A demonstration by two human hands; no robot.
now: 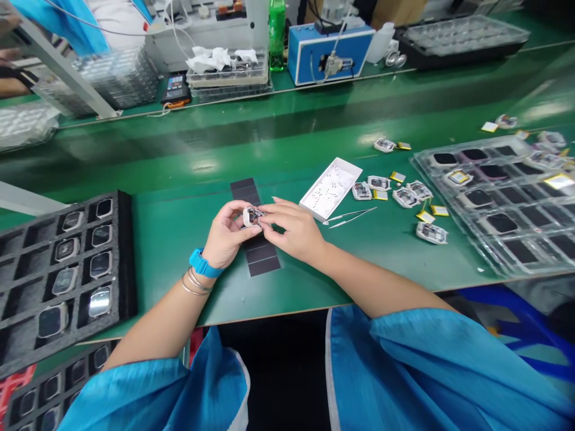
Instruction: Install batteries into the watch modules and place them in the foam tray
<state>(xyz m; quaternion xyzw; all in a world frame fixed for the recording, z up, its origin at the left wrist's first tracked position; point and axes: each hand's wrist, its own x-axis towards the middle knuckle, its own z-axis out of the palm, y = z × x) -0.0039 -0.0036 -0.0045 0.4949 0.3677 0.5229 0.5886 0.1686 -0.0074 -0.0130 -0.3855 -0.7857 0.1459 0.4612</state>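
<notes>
- Gripping the watch module (252, 216) with the left hand (227, 236), fingers clamped on its left rim.
- Pinching it from the right with the right hand (291, 230), thumb and forefinger tips closed on it.
- Placed over the dark strip (263, 260) at mid tabletop (179, 239), toward the near edge; cannot tell whether lifted or resting on the strip.
- Looks like fine finger work on the open face of the module; too small to tell which piece is under the fingertips.
- Hold by the rim only; no fingertips on the exposed insides.
- Brace both wrists on the tabletop for a steady pinch.
- Work low over the dark strip, so as to catch anything dropped against a plain background.
- Press straight down with the right forefinger, not sideways; likely to skew a small piece otherwise.
- Let the left hand do the clamping and the right hand only the placing; avoid twisting one against the other.
- Take the tweezers (353, 216), lying just right of the right hand, for anything too small for fingers.
- Reach for them without dragging the forearm over the white tray (331, 187) of tiny parts just beyond.
- Mind the loose modules (406, 196) and yellow pieces (439, 211) farther right, near the clear tray (458, 215); avoid mixing them up.
- Stay off the black foam tray (126, 251) of watches at far left; well apart from both hands, no need to lean that way.
</notes>
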